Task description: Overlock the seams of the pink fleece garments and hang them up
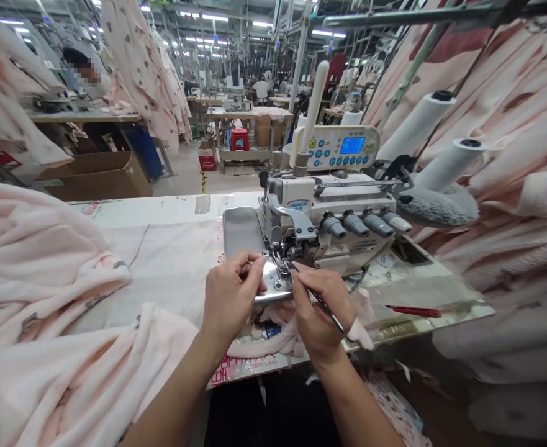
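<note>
An overlock sewing machine (296, 195) stands on the table, its presser foot and needle area (283, 261) between my hands. Just left of the foot, over the shiny metal plate (269, 270), my left hand (233, 288) has thumb and forefinger pinched together; whatever is between them is too fine to make out. My right hand (320, 304) grips slim dark tweezers (325, 308), their tip close to the right side of the foot. Pale pink fabric (280, 341) lies bunched below the machine's front edge, partly hidden by my hands.
Pink plush fabric (35, 298) is heaped on the left of the table. Red-handled snips (413, 310) lie at the right. Thread cones (415, 127) stand behind the machine, beside hanging pink garments (524, 155). Another person (84, 71) bends over a table at back left.
</note>
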Available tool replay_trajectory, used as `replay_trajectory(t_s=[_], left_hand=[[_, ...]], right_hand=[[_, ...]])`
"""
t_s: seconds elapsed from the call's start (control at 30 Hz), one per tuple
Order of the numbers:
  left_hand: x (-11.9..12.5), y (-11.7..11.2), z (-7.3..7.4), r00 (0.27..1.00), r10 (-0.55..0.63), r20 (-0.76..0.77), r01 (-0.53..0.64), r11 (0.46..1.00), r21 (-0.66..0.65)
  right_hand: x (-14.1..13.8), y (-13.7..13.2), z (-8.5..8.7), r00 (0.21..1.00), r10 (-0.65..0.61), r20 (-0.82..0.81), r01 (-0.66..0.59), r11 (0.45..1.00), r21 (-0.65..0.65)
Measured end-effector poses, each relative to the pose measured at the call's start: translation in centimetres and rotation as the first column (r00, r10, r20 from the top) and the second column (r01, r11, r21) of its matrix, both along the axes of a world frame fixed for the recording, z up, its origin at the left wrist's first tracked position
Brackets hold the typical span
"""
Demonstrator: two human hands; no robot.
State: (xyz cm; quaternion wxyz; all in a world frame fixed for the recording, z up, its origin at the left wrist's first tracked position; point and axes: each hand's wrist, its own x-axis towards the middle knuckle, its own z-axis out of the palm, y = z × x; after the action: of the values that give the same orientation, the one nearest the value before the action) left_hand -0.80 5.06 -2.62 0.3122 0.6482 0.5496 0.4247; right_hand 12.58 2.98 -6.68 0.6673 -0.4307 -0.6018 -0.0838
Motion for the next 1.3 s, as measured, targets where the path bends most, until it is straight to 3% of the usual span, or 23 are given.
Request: replay_trajectory(t_s=[1.3], left_hand=[[0.16,-0.27,-0.09,0.999,0.031,-0.028,-0.03,0.999,0.037]], right_hand=[[-0.07,0.07,0.48,0.997,-0.033,0.071,0.035,0.999,-0.033]])
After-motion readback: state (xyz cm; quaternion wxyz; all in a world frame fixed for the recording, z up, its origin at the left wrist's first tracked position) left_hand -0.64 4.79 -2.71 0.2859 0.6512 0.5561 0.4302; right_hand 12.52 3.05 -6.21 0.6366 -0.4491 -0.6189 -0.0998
